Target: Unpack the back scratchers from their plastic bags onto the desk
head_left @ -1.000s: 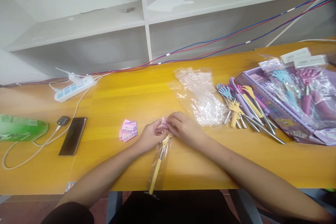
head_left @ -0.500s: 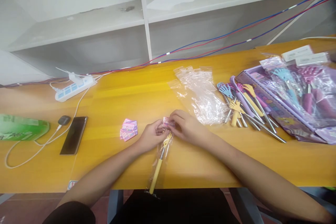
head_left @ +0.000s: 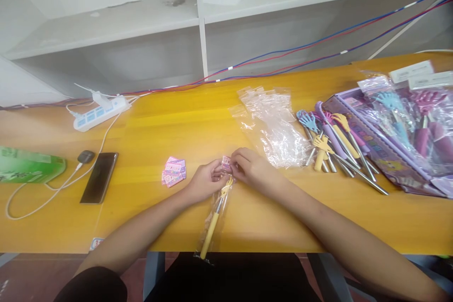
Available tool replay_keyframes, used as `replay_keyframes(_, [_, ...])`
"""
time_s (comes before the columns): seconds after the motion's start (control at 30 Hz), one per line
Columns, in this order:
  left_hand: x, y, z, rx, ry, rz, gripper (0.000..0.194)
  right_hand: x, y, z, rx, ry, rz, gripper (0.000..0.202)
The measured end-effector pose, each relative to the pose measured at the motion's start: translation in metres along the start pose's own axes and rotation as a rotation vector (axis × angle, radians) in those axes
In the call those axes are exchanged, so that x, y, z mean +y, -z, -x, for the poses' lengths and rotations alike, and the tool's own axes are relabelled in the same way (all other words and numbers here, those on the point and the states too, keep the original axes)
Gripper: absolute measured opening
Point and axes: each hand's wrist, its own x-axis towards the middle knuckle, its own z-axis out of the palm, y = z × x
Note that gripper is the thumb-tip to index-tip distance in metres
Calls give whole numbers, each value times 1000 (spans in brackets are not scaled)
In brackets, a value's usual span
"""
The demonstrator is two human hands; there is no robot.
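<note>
A yellow back scratcher [head_left: 211, 232] lies inside a clear plastic bag [head_left: 219, 217], its hand-shaped end toward my fingers and its handle at the table's front edge. My left hand [head_left: 205, 181] pinches the top of this bag. With thumb and fingertips, my right hand [head_left: 246, 166] grips a small pink printed card [head_left: 225, 163] at the bag's mouth. How far the card reaches into the bag I cannot tell. Left of my hands, several similar cards [head_left: 173, 172] lie in a loose pile.
Clear bags [head_left: 271, 127] lie stacked behind my right hand. Further right are loose back scratchers [head_left: 334, 139] and a purple box [head_left: 375, 151] of bagged ones. At left are a phone [head_left: 99, 178], a power strip [head_left: 102, 113] and a green package [head_left: 31, 166].
The view has shifted slightly. My right fingers have moved a little at the card, which shows more plainly now; my left hand keeps its hold on the bag.
</note>
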Motion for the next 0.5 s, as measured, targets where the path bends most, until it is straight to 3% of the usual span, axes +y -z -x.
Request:
replay_keyframes(0.13, [2,-1,2,-15,35,20,41,4,8,-2,100,-147,-49,7])
replay_keyframes(0.23, [3,-1,1,6,29,77,45,3,17,-4,94,-230,-99,11])
replay_keyframes(0.37, [1,0,0,35,23,100,42,-2,25,-5,9,-142,-135,25])
replay_keyframes(0.5, [-2,-1,1,29,-1,106,41,-2,24,-4,31,-123,-143,28])
